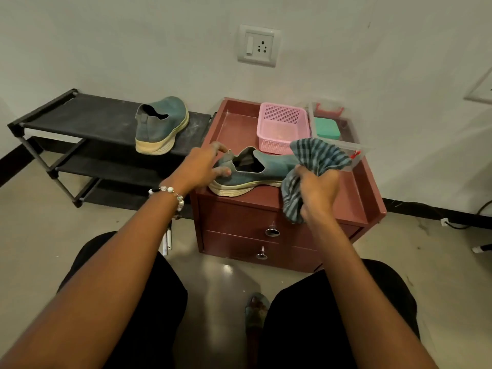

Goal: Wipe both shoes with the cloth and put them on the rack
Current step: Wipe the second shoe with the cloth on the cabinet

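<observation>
Now left hand (202,166) grips shoe (253,171) heel (on cabinet (266,219)); right hand (316,190) clutches cloth (316,158) alongside.

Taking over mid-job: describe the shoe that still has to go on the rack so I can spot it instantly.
Find the maroon drawer cabinet right of the black rack. The teal shoe lies on its top near the front edge, before a pink basket. Unlike its twin on the rack, both hands flank it, the right hand gripping a striped cloth.

One head-worn view — looking forward and down, close over the cabinet (266,206) and rack (106,115).
</observation>
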Available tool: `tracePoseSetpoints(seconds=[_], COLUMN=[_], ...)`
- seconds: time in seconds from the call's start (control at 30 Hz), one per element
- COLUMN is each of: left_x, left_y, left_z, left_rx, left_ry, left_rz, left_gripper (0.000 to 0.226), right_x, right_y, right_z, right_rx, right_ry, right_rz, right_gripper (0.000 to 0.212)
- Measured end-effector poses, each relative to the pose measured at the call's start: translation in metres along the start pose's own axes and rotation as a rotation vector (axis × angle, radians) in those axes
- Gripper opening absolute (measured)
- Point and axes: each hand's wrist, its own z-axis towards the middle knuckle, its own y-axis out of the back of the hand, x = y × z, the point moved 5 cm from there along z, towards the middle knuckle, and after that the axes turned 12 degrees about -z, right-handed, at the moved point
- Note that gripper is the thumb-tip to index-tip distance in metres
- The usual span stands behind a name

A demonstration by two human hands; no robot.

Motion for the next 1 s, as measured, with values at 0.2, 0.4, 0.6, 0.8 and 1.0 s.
tracePoseSetpoints(seconds=[0.2,0.4,0.6,0.8,1.0], left_x=[0.014,0.016,0.021,0.018,0.025], left_y=[-0.008,-0.006,-0.009,-0.016,-0.020], left_z=[0.010,0.012,0.012,0.008,0.011], left_rx=[-0.149,-0.097,0.112,0.125,0.121], left_ry=[-0.003,-0.052,-0.051,-0.007,-0.017], left_rz=[-0.076,-0.071,0.044,0.025,0.024], left_gripper=[0.030,0.028,0.061,0.073,0.081], right_x=[-0.007,-0.020,-0.042,-0.040,-0.028], right_y=[-0.048,-0.087,-0.111,-0.092,-0.113], right_z=[-0.030,-0.055,-0.074,-0.029,-0.057], right_rx=[0.027,0.153,0.292,0.141,0.447], right_ry=[0.277,0.798,1.258,0.929,1.037], right_rz=[-0.238,-0.619,-1.006,-1.281,-1.272], right_gripper=[0.027,0.046,0.040,0.081,0.081])
